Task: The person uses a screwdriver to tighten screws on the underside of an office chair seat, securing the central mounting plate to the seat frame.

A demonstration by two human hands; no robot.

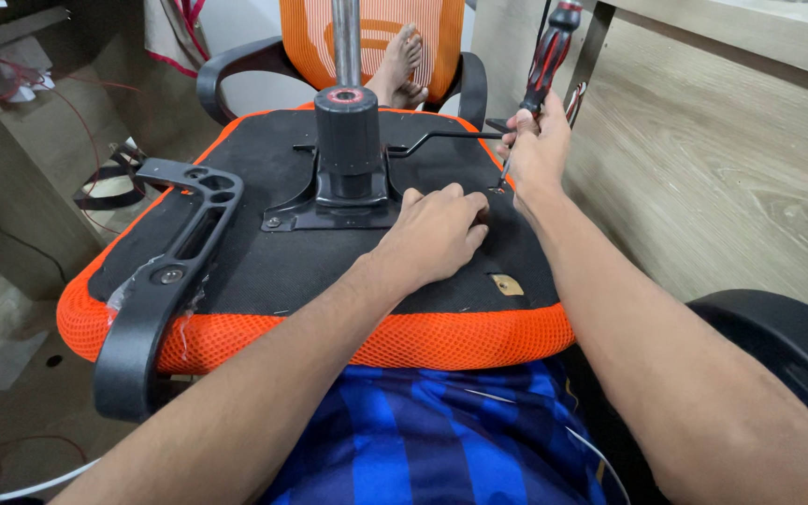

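An upturned office chair seat lies across my lap, black underneath with an orange mesh edge. My right hand grips a red and black screwdriver, its tip set at a hole near the seat's right edge. My left hand rests palm down on the black underside just left of that hole, fingers curled. A black metal mechanism plate with the gas cylinder post stands in the seat's middle, and a thin lever runs from it toward my right hand.
A black armrest bracket is fixed to the seat's left side. The orange backrest and a bare foot lie beyond the seat. A wooden panel stands to the right, another armrest at lower right, cables on the floor at left.
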